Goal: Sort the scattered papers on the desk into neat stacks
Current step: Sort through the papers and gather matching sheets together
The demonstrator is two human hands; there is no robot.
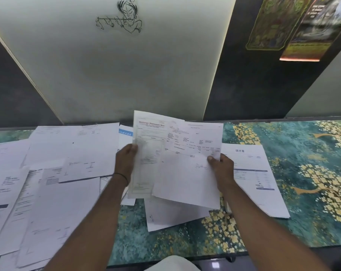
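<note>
Fingers of our left hand pinch the bordered sheet; our right hand pinches the signed sheet; both overlap above the desk; scattered papers lie leftward.

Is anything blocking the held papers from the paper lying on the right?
Nothing visible. The left hand and right hand hold the lifted papers above the desk, and the right sheet has nothing lying on it.

matt paper sheets, glossy patterned desk
</note>
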